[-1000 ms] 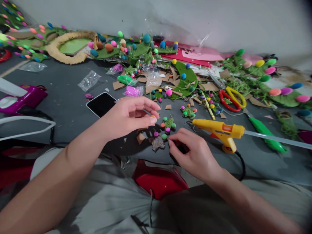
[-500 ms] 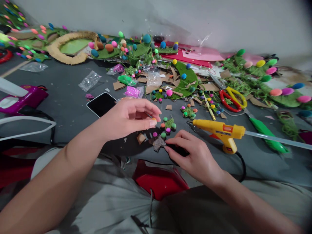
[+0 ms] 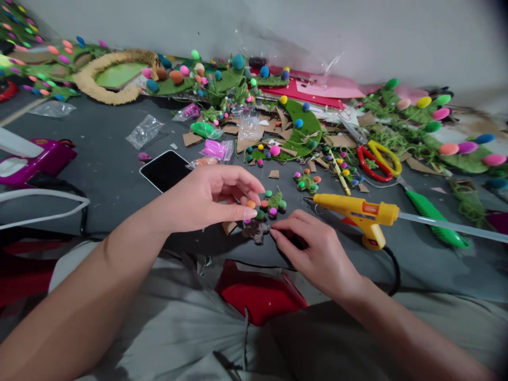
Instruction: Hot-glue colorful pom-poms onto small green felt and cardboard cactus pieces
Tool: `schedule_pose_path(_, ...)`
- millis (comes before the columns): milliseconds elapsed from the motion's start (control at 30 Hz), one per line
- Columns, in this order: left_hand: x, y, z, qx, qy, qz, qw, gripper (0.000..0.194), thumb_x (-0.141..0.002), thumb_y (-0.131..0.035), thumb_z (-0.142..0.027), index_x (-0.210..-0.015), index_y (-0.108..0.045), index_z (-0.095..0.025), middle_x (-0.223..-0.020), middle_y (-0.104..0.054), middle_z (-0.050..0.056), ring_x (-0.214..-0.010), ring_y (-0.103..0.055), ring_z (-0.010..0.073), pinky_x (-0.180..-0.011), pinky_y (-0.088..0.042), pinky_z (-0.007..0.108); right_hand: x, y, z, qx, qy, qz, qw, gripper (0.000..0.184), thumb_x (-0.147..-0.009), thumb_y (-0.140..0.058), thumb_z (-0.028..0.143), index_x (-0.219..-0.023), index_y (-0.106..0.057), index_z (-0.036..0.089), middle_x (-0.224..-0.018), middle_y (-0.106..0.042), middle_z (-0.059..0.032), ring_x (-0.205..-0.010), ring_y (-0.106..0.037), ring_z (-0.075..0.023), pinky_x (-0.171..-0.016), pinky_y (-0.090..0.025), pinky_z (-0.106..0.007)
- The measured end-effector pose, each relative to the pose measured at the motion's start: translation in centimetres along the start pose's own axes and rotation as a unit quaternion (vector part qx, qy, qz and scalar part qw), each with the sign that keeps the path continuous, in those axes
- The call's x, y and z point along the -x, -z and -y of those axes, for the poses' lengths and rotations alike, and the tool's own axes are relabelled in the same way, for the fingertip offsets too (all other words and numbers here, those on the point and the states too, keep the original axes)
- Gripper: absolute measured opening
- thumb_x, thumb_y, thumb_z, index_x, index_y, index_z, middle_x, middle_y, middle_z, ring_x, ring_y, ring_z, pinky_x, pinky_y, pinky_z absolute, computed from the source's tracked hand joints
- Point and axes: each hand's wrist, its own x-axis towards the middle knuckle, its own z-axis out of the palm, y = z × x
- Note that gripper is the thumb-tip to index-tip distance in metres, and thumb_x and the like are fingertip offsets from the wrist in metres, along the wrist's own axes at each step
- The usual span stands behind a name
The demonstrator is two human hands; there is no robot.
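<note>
My left hand (image 3: 214, 198) is curled over the small pieces, a little orange ball (image 3: 251, 203) between its thumb and fingers. Right below its thumb lies a grey yarn-wrapped piece, seemingly star-shaped (image 3: 257, 232), with pink and green balls along its upper edge. My right hand (image 3: 305, 241) pinches the right side of that grey piece between thumb and forefinger. Just behind, a green yarn star (image 3: 275, 200) with coloured balls on its tips rests on the table. The left thumb partly covers the pink ball.
A yellow glue gun (image 3: 353, 211) lies right of my right hand, its cord hanging off the front edge. Beyond are scissors (image 3: 377, 159), a green-handled cutter (image 3: 436, 219), and cardboard scraps. A phone (image 3: 164, 169) lies behind my left wrist; a purple tool (image 3: 43, 159) stands left.
My left hand has come down and slightly right with the orange ball, closer to the grey piece. The grey piece has turned slightly; my right hand stays beside it.
</note>
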Motion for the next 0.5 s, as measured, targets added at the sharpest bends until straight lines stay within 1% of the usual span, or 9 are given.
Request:
schedule_pose_path(67,0.0,0.0,-0.1,-0.008,0.002,0.005,1.000,0.020,-0.084,-0.078,-0.019,-0.103,-0.073,-0.022,-0.094,-0.074,0.001,-0.083,-0.071,0.0120,-0.073,-0.059,0.019,0.2,0.1,0.1,0.004,0.004,-0.001,1.000,0.018,-0.099,-0.056,0.023,-0.101,-0.074,0.019,-0.090,-0.065,-0.0047,-0.079,-0.064,-0.0155,-0.072,-0.050,-0.029)
schedule_pose_path(133,0.0,-0.1,-0.4,-0.010,0.016,0.011,1.000,0.010,-0.091,-0.072,-0.024,-0.100,-0.074,-0.021,-0.091,-0.075,0.001,-0.079,-0.071,0.0117,-0.070,-0.059,0.019,0.4,0.2,0.1,0.008,0.012,-0.001,1.000,0.017,-0.099,-0.056,0.023,-0.100,-0.073,0.020,-0.088,-0.065,-0.0046,-0.078,-0.064,-0.0155,-0.071,-0.049,-0.028)
schedule_pose_path(200,0.0,-0.3,-0.6,-0.006,0.031,0.011,0.999,0.011,-0.096,-0.066,-0.028,-0.099,-0.074,-0.021,-0.087,-0.076,0.002,-0.072,-0.071,0.0113,-0.066,-0.059,0.019,0.8,0.4,-0.1,0.009,0.019,-0.002,1.000,0.017,-0.099,-0.056,0.022,-0.098,-0.073,0.020,-0.086,-0.065,-0.0043,-0.078,-0.064,-0.0153,-0.070,-0.049,-0.028)
schedule_pose_path(267,0.1,-0.3,-0.7,0.001,0.026,0.012,1.000,0.009,-0.094,-0.068,-0.026,-0.100,-0.074,-0.021,-0.087,-0.076,0.002,-0.073,-0.072,0.0114,-0.067,-0.059,0.019,1.2,0.6,-0.2,0.007,0.027,-0.001,1.000,0.017,-0.099,-0.056,0.022,-0.098,-0.073,0.019,-0.084,-0.064,-0.0038,-0.076,-0.063,-0.0149,-0.069,-0.048,-0.028)
schedule_pose_path(300,0.2,-0.3,-0.6,0.004,0.015,0.011,1.000,0.011,-0.091,-0.072,-0.022,-0.102,-0.074,-0.022,-0.090,-0.077,0.002,-0.077,-0.073,0.0118,-0.070,-0.060,0.019,1.4,0.7,-0.4,0.006,0.031,-0.002,1.000,0.016,-0.099,-0.057,0.021,-0.098,-0.073,0.019,-0.082,-0.063,-0.0034,-0.075,-0.062,-0.0146,-0.068,-0.047,-0.028)
schedule_pose_path(367,0.3,-0.2,-0.5,0.007,-0.006,0.009,1.000,0.020,-0.085,-0.077,-0.016,-0.104,-0.074,-0.023,-0.097,-0.077,0.002,-0.086,-0.073,0.0127,-0.076,-0.060,0.020,1.9,1.0,-0.6,0.003,0.042,-0.008,0.999,0.015,-0.098,-0.058,0.020,-0.099,-0.073,0.018,-0.079,-0.062,-0.0025,-0.071,-0.060,-0.0136,-0.067,-0.047,-0.027)
schedule_pose_path(400,0.3,-0.2,-0.5,0.006,-0.011,0.008,1.000,0.021,-0.084,-0.077,-0.014,-0.104,-0.074,-0.023,-0.098,-0.077,0.003,-0.087,-0.073,0.0131,-0.077,-0.060,0.020,2.1,1.1,-0.8,0.001,0.049,-0.014,0.999,0.014,-0.098,-0.059,0.019,-0.098,-0.072,0.017,-0.077,-0.061,-0.0021,-0.070,-0.059,-0.0130,-0.066,-0.046,-0.027)
schedule_pose_path(500,0.4,-0.1,-0.6,0.009,0.002,0.012,1.000,0.013,-0.092,-0.070,-0.018,-0.102,-0.076,-0.023,-0.096,-0.078,0.004,-0.084,-0.074,0.0144,-0.074,-0.061,0.021,2.7,1.3,-1.2,-0.006,0.064,-0.023,0.998,0.011,-0.096,-0.060,0.017,-0.096,-0.072,0.017,-0.075,-0.061,-0.0014,-0.067,-0.057,-0.0118,-0.064,-0.046,-0.026)
